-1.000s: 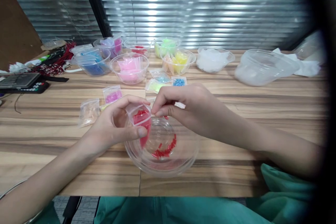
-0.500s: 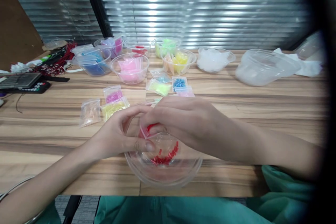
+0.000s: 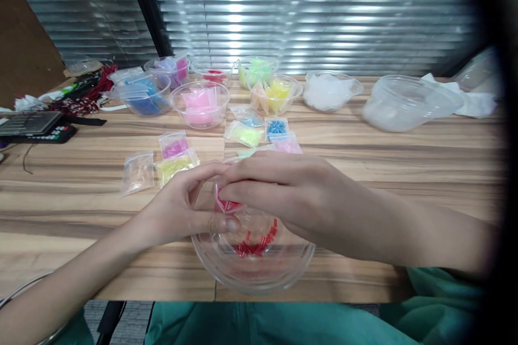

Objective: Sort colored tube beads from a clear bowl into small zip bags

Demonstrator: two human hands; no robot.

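Note:
A clear plastic bowl stands near the table's front edge, with short red tubes lying in a curve on its bottom. Over its left side, a small bag of red pieces hangs tilted between my hands. My left hand is closed on this bag, thumb in front, over the bowl's left rim. My right hand reaches across from the right, its fingers pressed together at the bag's mouth. Those fingertips are partly hidden behind the bag's edge.
Small bags of yellow, orange and purple pieces lie left of the bowl; several more lie behind it. Bowls of coloured pieces, a pink one among them, line the back. Stacked clear bowls stand back right.
My right hand's fingers have shifted slightly and straightened at the bag, so more of its red contents show. The right wrist sits a little lower. My left hand has hardly moved.

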